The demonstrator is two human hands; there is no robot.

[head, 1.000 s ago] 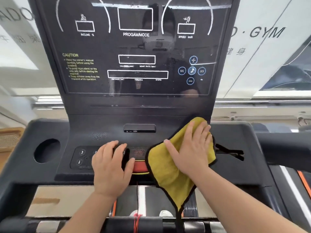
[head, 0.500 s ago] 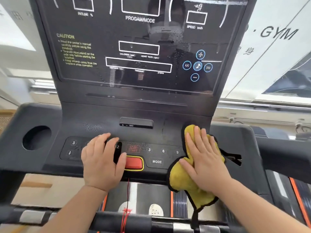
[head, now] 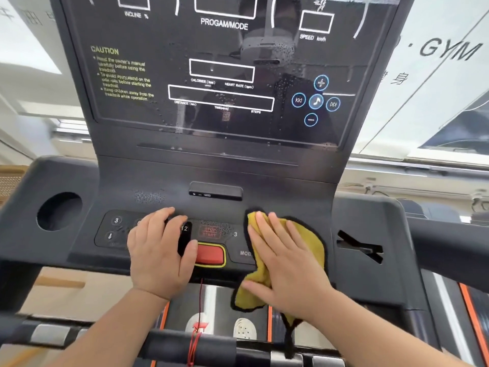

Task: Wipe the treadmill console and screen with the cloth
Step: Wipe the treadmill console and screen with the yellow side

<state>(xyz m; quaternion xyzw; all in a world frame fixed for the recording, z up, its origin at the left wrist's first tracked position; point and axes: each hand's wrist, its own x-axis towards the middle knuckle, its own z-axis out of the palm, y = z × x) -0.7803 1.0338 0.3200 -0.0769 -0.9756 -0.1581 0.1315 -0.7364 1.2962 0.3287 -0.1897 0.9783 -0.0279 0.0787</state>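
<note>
Under the flat right hand (head: 285,263) lies the cloth (head: 311,239).

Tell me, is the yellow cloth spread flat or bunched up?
Bunched up. The yellow cloth is crumpled under the flat right hand on the console, and one folded end hangs off the front edge.

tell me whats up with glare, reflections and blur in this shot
Head view: the glossy screen mirrors a dim figure and bright streaks; droplets speckle it; wide-angle bends the console's edges; printed labels stay readable; the hands, left and right on the cloth, look fairly sharp.
</note>
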